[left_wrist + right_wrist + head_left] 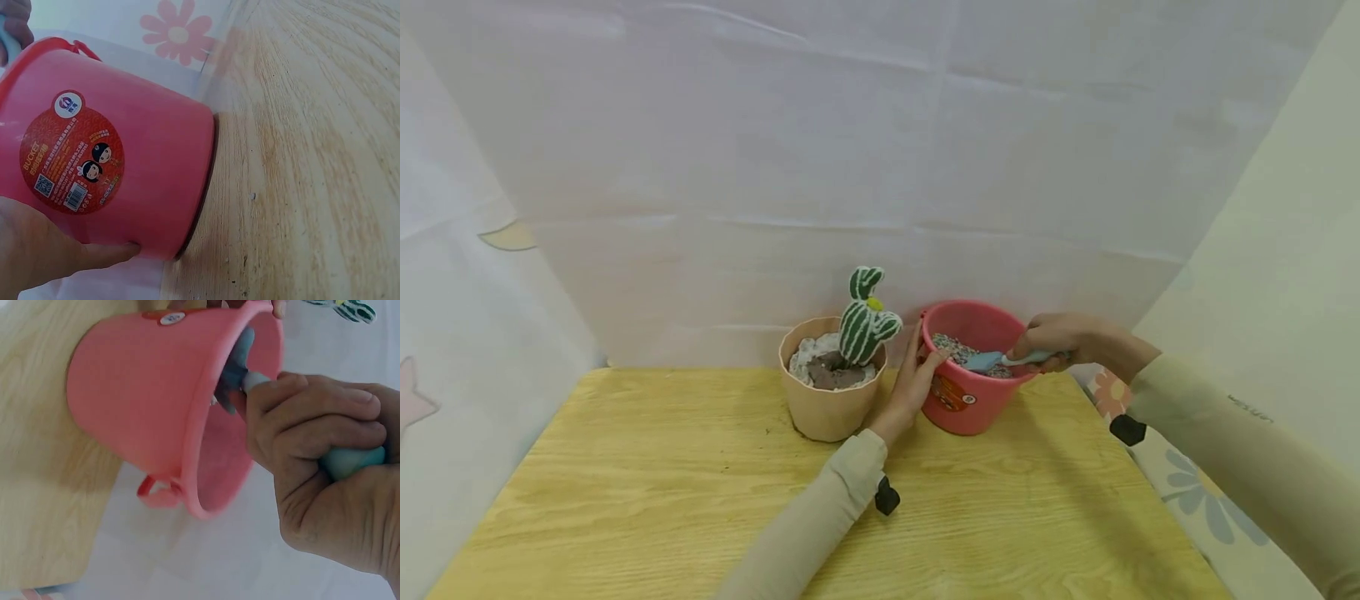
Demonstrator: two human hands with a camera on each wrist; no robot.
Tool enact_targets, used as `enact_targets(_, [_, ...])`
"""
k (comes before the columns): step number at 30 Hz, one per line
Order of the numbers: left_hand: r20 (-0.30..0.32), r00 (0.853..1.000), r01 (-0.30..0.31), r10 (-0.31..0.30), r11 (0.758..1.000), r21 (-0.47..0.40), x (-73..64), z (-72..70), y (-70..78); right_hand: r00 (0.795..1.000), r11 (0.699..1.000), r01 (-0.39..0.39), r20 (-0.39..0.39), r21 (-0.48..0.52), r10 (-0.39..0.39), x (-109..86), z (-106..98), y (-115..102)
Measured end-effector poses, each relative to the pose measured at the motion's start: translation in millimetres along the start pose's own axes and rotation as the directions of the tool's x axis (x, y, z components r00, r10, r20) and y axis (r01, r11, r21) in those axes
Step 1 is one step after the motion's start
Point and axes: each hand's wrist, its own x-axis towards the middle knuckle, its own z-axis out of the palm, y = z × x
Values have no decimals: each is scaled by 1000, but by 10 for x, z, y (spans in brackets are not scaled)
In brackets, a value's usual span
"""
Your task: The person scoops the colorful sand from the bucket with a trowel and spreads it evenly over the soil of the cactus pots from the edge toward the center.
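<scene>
At the back right of the table, a pink bucket [962, 408] stands with grainy, speckled material [955, 348] inside. My right hand [1051, 340] grips the handle of a light blue hand trowel [983, 362], whose blade reaches into the bucket. In the right wrist view the trowel's handle end [353, 461] pokes out of the curled fingers. Against the bucket's left side rests my left hand [913, 383], fingers spread along the wall and up at the rim. One straight finger [106, 253] lies along the pink wall in the left wrist view.
Left of the bucket stands a peach flowerpot [825, 414] holding a green and white knitted cactus [859, 332] in whitish and brown filling. Both containers are near the wooden table's [685, 467] back edge, close to a white cloth wall [760, 167]. Small specks dot the tabletop.
</scene>
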Motion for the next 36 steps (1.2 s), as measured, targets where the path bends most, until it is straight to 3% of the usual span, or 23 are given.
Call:
enact_targets(2, [8,1000,-1,1,1000,-4,-12,-7,11,999,1000,15,-31,24,-14,33,51,11])
enact_targets(6, [28,1000,9,-8,1000,-16,-103,5,233,990,998,57,-131,-6,-57,95,105,62])
enact_targets(9, [44,999,13,-12,1000,-19,-173,8,399,972,990,71,-212,-125,-96,113,111,94])
enact_targets(15, [55,999,3,-2,1000,-20,-216,10,413,934,953,41,-326,-300,-144,-45,27,64])
enact_targets(19, [50,999,2,0,999,-33,-200,17,354,946,936,23,-296,-351,-134,-225,-71,30])
enact_targets(25, [31,999,-6,8,998,-58,-126,34,124,978,921,-43,-207,-386,-41,-364,-156,18])
enact_targets(30, [-6,1000,-21,21,998,-61,-131,45,75,989,927,-49,-145,-371,-6,-252,-157,35])
enact_targets(36, [-22,999,33,-35,997,-67,-179,10,48,993,949,-13,-112,-315,-23,-37,-112,123])
